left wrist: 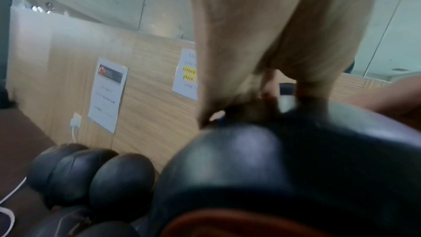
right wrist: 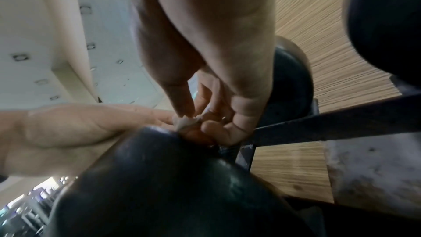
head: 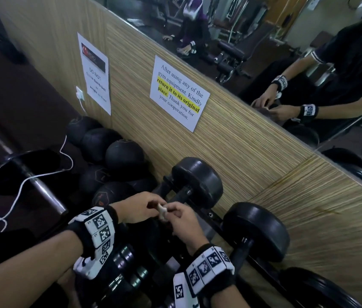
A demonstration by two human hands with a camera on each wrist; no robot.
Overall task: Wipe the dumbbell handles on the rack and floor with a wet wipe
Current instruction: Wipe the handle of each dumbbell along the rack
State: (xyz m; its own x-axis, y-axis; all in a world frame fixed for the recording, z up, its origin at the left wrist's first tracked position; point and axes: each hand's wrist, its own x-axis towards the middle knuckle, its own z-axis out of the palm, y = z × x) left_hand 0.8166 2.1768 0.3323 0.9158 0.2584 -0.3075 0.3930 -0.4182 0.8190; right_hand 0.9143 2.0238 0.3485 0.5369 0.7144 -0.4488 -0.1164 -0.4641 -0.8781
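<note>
A small crumpled white wet wipe (head: 161, 211) is held between both hands just above a black dumbbell head (right wrist: 170, 177) on the rack. My left hand (head: 153, 204) comes in from the left and pinches one side of it. From the right, my right hand (head: 173, 211) pinches the other side with thumb and fingertips (right wrist: 182, 107); the wet wipe (right wrist: 185, 123) shows there too. Beyond the hands, two more black dumbbells (head: 197, 181) (head: 255, 230) lie on the dark rack rail (head: 213, 221). In the left wrist view, my left hand (left wrist: 257, 93) is blurred over a dumbbell head (left wrist: 284, 159).
Several black medicine balls (head: 122, 156) are piled on the floor to the left against the wood-panel wall (head: 253, 152). A barbell (head: 42, 185) and a white charging cable (head: 19, 192) lie further left. Two paper notices (head: 179, 94) hang below a mirror (head: 264, 41).
</note>
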